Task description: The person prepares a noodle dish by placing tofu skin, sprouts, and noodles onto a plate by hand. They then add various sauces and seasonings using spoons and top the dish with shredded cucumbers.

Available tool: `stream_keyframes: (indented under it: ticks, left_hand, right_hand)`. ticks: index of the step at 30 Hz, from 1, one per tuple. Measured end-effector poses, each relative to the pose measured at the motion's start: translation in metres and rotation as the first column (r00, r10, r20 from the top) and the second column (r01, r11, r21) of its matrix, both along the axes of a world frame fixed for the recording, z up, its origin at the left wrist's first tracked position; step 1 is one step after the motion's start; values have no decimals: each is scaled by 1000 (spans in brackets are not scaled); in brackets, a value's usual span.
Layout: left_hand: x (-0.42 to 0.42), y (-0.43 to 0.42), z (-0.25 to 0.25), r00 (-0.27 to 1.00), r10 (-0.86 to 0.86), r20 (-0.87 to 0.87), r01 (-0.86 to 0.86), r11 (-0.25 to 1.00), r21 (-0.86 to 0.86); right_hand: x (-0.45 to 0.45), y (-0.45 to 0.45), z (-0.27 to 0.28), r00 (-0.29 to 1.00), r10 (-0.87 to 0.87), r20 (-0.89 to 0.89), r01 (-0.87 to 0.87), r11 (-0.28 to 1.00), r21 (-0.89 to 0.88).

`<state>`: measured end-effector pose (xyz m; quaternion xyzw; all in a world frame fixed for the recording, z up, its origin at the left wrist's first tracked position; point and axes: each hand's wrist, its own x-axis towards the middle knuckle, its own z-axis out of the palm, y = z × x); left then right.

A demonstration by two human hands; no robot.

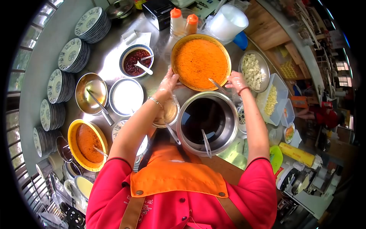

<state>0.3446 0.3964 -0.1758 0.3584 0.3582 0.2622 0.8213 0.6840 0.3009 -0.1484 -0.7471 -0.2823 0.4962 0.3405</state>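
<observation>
A wide yellow basin point(174, 51) holds an orange-red seasoning point(201, 59) with a smooth, grainy surface. My left hand point(169, 81), in a clear plastic glove, grips its lower left rim. My right hand point(237, 81), gloved likewise, holds the lower right rim, beside the handle of a spoon point(217, 84) standing in the seasoning. Fingertips of both hands are partly hidden at the basin's edge. Just below, nearest my body, sits a steel pot point(230, 128) of dark liquid with a spoon point(206, 143) in it. Under my left forearm is a bowl of pale tan paste point(166, 112).
Stacked patterned plates point(70, 55) line the left. Nearby stand a chili oil bowl point(133, 63), white-filled bowl point(126, 97), metal bowl with ladle point(82, 93) and second yellow basin point(71, 133). Squeeze bottles point(176, 23), a white tub point(228, 23) and chopped-food containers point(251, 72) stand beyond and right.
</observation>
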Motion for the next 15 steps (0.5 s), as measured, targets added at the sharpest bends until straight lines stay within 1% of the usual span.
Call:
stream_keyframes:
  ticks: [3, 5, 6, 7, 8, 10, 13, 15]
  left_hand:
    - [-18, 6, 4, 999, 14, -51, -13, 1000, 19]
    - [-24, 3, 3, 995, 88, -57, -87, 996, 16]
    - [-28, 2, 1, 990, 124, -60, -124, 992, 14]
    - [-31, 5, -12, 994, 111, -1, -111, 994, -16]
    - [-34, 4, -8, 994, 112, 7, -112, 993, -32]
    - [-40, 1, -2, 993, 116, 23, -114, 991, -63]
    - [-36, -1, -2, 981, 192, -11, -193, 980, -45]
    - [-37, -1, 11, 975, 217, -49, -219, 975, -43]
  right_hand:
    - [-16, 10, 1, 1000, 7, -25, -7, 1000, -17]
    - [-28, 15, 7, 997, -10, -77, 10, 1000, -10]
    - [-33, 18, 10, 998, -9, -64, 9, 1000, -13]
    - [-38, 21, 11, 999, -8, -52, 8, 1000, -17]
    - [-41, 23, 12, 999, -8, -40, 7, 1000, -20]
    - [-46, 28, 14, 997, 2, -76, -1, 1000, 14]
    - [-50, 31, 12, 996, 1, -86, 1, 1000, 28]
    - [-55, 32, 13, 995, -7, -102, 10, 999, 30]
